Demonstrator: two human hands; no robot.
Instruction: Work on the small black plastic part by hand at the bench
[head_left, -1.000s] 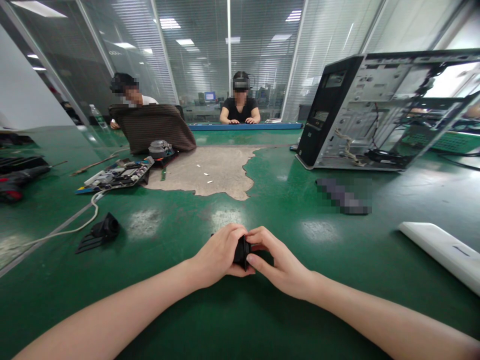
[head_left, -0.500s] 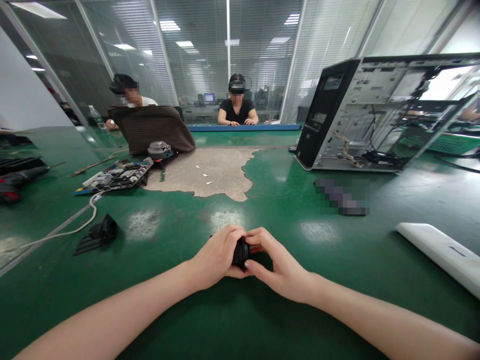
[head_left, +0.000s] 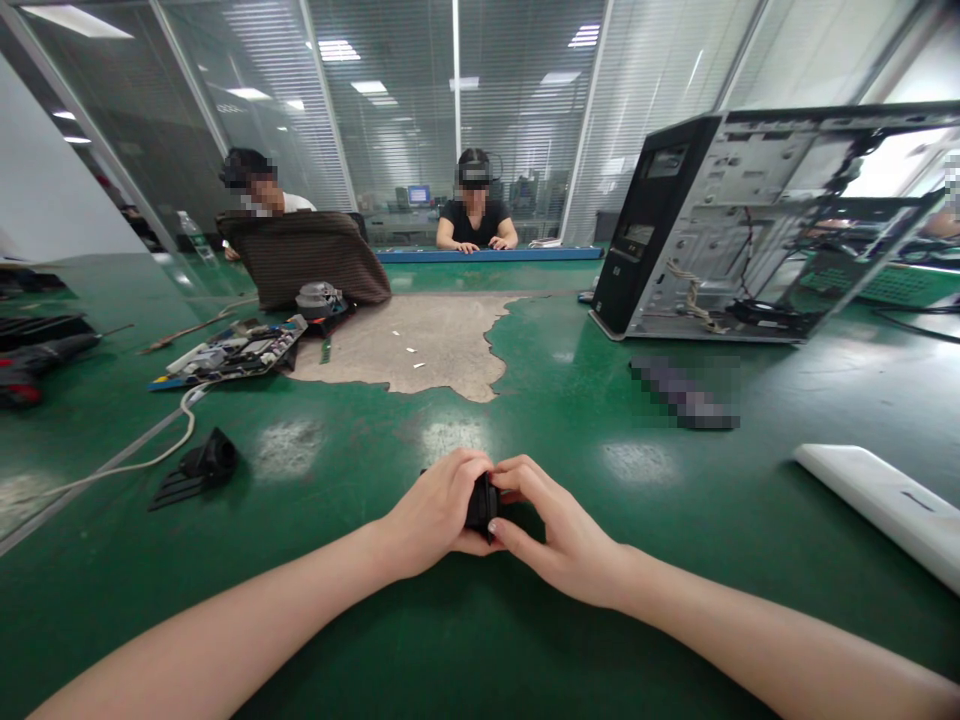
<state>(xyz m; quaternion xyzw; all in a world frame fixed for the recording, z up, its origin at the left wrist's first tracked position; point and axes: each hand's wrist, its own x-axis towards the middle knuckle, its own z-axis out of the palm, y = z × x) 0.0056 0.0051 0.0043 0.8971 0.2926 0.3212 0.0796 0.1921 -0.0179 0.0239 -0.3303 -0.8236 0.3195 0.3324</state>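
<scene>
Being held: small black part [head_left: 481, 505], wrapped by left hand [head_left: 429, 508], right edge pinched between thumb and fingers of right hand [head_left: 559, 522], near middle of green worktop [head_left: 480, 640]. Black funnel-like piece [head_left: 208, 462] laid to the left; open computer case [head_left: 651, 232] stood beyond, at right.

Worn on the head, the one camera looks forward and down from the near side of the bench [head_left: 555, 400], close above the left hand [head_left: 435, 508] and right hand [head_left: 566, 525], facing the bench's far edge and the glass partition [head_left: 397, 110] beyond.
</scene>
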